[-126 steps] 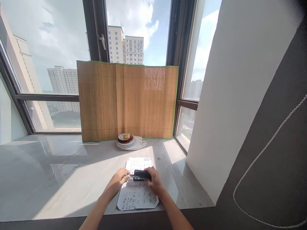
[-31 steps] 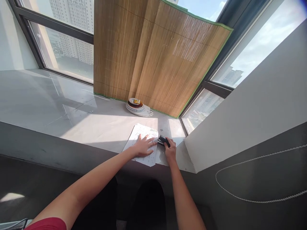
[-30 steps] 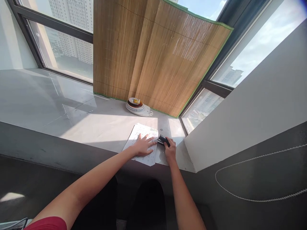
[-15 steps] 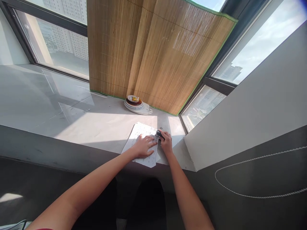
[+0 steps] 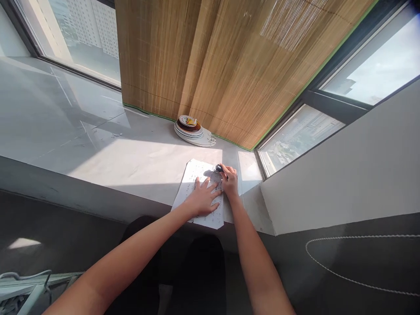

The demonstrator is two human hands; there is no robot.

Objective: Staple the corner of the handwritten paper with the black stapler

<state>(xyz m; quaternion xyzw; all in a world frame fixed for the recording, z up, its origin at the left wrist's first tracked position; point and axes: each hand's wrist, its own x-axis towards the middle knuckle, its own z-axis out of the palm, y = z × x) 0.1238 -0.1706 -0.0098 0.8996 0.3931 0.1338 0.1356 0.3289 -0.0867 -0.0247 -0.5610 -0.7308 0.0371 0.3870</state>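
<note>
Two hands on the paper [image 5: 200, 192] at the counter [image 5: 131, 162] edge: left hand [image 5: 203, 199] spreads flat, pinning it, while right hand [image 5: 229, 181] fingers clamp the stapler [image 5: 219, 168] onto its top corner.

Matt printed paper [image 5: 200, 192], glossy grey sill [image 5: 98, 144], slatted bamboo mat [image 5: 210, 65]

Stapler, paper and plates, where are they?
Stapler [image 5: 219, 168], head view, its black end showing past the right hand's fingers.
Paper [image 5: 193, 172], head view, its bare upper left part.
Plates [image 5: 206, 140], head view, rim of the bottom plate.
</note>
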